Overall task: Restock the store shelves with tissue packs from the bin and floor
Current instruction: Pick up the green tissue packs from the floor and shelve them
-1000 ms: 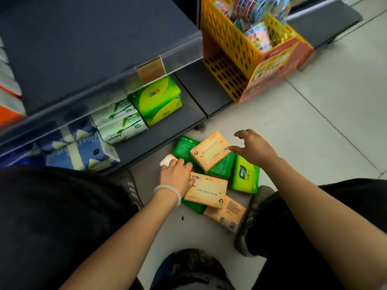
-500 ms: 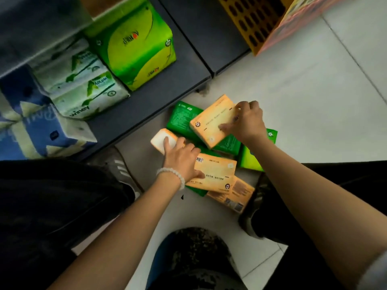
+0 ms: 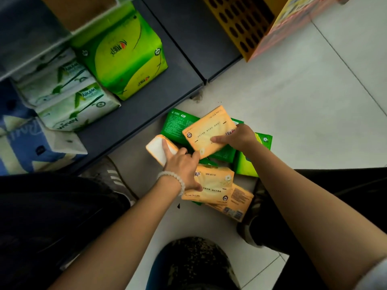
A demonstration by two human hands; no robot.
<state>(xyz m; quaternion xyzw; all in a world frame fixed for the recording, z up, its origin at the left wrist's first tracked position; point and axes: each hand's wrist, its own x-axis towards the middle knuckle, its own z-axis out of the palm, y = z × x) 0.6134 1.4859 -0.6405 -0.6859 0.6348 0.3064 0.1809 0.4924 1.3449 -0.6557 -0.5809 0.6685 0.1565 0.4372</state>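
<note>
Crouching over a loose pile of tissue packs on the tiled floor [image 3: 293, 114], just off the front edge of the bottom shelf [image 3: 146, 114]. Gathering the orange packs together before lifting them to the shelf, judging by how both hands are set.

Doing it well, probably: squaring the top orange pack [image 3: 206, 133] over the lower orange pack [image 3: 215, 185] so both come up as one stack; pinching along a long edge rather than a corner, since the soft wrapping is likely to sag and slide; leaving the dark green packs [image 3: 178, 126] flat until the orange ones are clear, to avoid dragging the pile along; watching the shelf lip on the way up.

Right hand [image 3: 240, 139]: clamping the right end of the top orange pack, thumb lying across its face, remaining fingers curling behind and out of sight. Pack tilting, lying across the dark green packs.

Left hand [image 3: 183, 168]: spreading wide and fairly flat, one finger reaching onto the white-faced pack [image 3: 158, 151], another touching the near corner of the top orange pack, thumb side pressing on the lower orange pack. Pressing rather than gripping, nothing closed inside it.

Lying alongside: a light green pack [image 3: 247, 166] to the right, one more orange pack [image 3: 238, 206] at the bottom of the pile. Already standing on the shelf: a large green-yellow bundle [image 3: 123, 55] and white-green packs [image 3: 77, 105].
</note>
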